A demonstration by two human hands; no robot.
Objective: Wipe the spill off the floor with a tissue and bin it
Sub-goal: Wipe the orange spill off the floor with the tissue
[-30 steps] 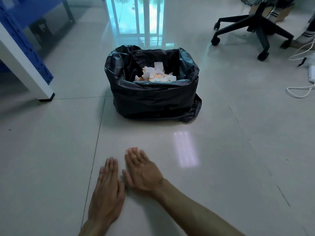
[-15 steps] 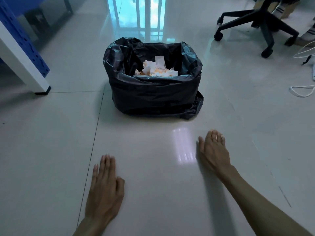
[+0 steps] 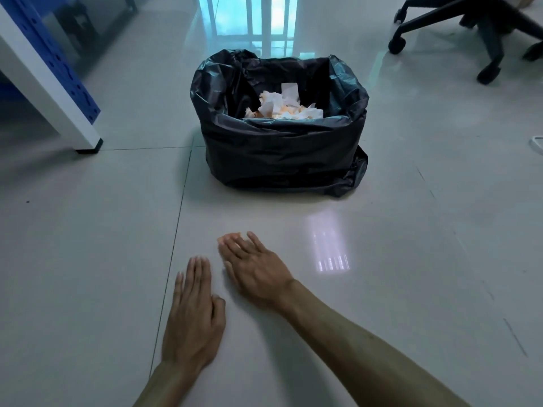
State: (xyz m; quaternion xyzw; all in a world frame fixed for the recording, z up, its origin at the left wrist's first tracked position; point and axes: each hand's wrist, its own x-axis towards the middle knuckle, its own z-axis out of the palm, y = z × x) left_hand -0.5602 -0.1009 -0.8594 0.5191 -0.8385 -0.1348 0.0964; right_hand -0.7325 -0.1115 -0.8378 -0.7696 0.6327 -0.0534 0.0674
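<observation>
Right hand (image 3: 258, 271) swept back beside left hand (image 3: 192, 315); both hands flat, empty

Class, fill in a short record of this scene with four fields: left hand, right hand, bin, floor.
left hand: flat on the floor, open, empty
right hand: just right of it, open, empty
bin: black bag liner, crumpled orange-stained tissues inside
floor: glossy pale tiles, no spill visible near the hands

No text, label, brand, number or sign can be read anywhere here.
</observation>
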